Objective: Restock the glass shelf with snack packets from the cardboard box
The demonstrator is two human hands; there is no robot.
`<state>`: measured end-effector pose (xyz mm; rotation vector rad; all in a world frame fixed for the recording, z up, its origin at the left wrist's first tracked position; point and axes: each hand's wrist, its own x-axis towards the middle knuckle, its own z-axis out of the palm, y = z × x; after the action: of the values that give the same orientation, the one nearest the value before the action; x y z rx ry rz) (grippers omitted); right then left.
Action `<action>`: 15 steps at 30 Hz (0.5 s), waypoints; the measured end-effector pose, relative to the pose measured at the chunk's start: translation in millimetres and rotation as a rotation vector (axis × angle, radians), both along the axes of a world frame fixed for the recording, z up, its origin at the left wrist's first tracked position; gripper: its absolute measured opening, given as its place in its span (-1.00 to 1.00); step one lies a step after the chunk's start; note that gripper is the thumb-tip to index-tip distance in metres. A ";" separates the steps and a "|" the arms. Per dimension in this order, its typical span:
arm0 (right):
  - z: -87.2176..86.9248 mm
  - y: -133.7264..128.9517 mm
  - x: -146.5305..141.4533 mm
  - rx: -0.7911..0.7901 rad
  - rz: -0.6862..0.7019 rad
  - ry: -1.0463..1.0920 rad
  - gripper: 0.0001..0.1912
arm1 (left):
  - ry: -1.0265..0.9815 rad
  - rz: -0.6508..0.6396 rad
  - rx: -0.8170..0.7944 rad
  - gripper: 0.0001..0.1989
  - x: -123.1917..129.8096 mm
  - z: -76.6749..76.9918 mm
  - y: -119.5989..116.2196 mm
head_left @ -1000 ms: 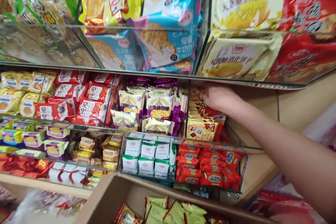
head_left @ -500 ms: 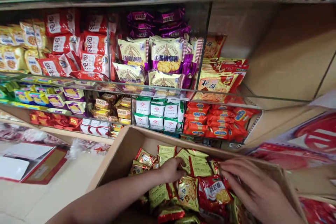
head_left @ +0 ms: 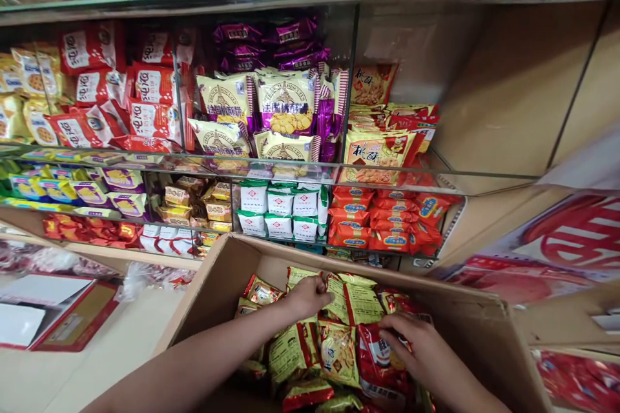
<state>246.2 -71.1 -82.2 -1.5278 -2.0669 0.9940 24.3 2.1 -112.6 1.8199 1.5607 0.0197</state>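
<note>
An open cardboard box (head_left: 203,293) in front of me holds several gold and red snack packets (head_left: 289,356). My left hand (head_left: 310,297) is over the back of the pile, its fingers curled closed; what lies inside them, if anything, is hidden. To its right, my right hand (head_left: 411,339) has its bent fingers and thumb on the upper right part of a red snack packet (head_left: 380,368), which it partly covers. Left of that packet lies a gold walnut-cookie packet (head_left: 338,352) with a cookie picture.
Behind the box, glass shelves (head_left: 290,171) carry cream-and-purple biscuit packs (head_left: 285,103), red packs (head_left: 155,84), white-and-green packs (head_left: 278,206) and orange-red packs (head_left: 394,222). A red and white carton (head_left: 72,319) stands on the floor (head_left: 121,342) at left. Red printed plastic (head_left: 547,251) is at right.
My right hand has moved left, onto the red packet. My left hand has lifted slightly and its fingers are curled tighter. The view has shifted right, so the shelves appear further left.
</note>
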 end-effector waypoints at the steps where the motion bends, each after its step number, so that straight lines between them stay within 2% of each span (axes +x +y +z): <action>1: 0.7 -2.0 -5.2 -0.049 -0.034 0.070 -0.77 | -0.012 -0.008 0.049 -0.81 0.4 11.1 -6.4; 3: 2.0 -6.4 -21.7 -0.206 -0.179 0.304 -0.74 | -0.030 -0.040 0.157 -0.86 3.0 35.6 -20.4; 6: 3.4 -10.2 -53.4 -0.470 -0.464 0.789 -0.48 | -0.060 -0.154 0.263 -0.87 11.1 65.7 -41.2; 8: 4.4 -9.7 -68.8 -0.566 -0.610 1.000 -0.37 | -0.134 -0.249 0.306 -0.83 14.9 76.6 -51.0; 10: 6.7 -8.7 -74.7 -0.631 -0.742 1.081 -0.35 | -0.302 -0.303 0.338 -0.89 14.0 82.2 -55.0; 12: 11.3 -9.3 -73.1 -0.671 -0.834 1.108 -0.36 | -0.465 -0.219 0.396 -0.91 9.1 85.1 -53.0; 14: 17.5 -11.7 -68.7 -0.629 -0.856 1.107 -0.41 | -0.536 -0.023 0.438 -0.86 4.2 86.3 -47.1; 15: 20.6 -13.0 -66.6 -0.582 -0.852 1.078 -0.43 | -0.557 0.078 0.405 -0.83 3.2 86.2 -44.0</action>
<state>179.6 -84.1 -61.6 -1.3618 -0.3439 1.5692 27.5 -41.9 -26.5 1.8293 1.2759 0.8600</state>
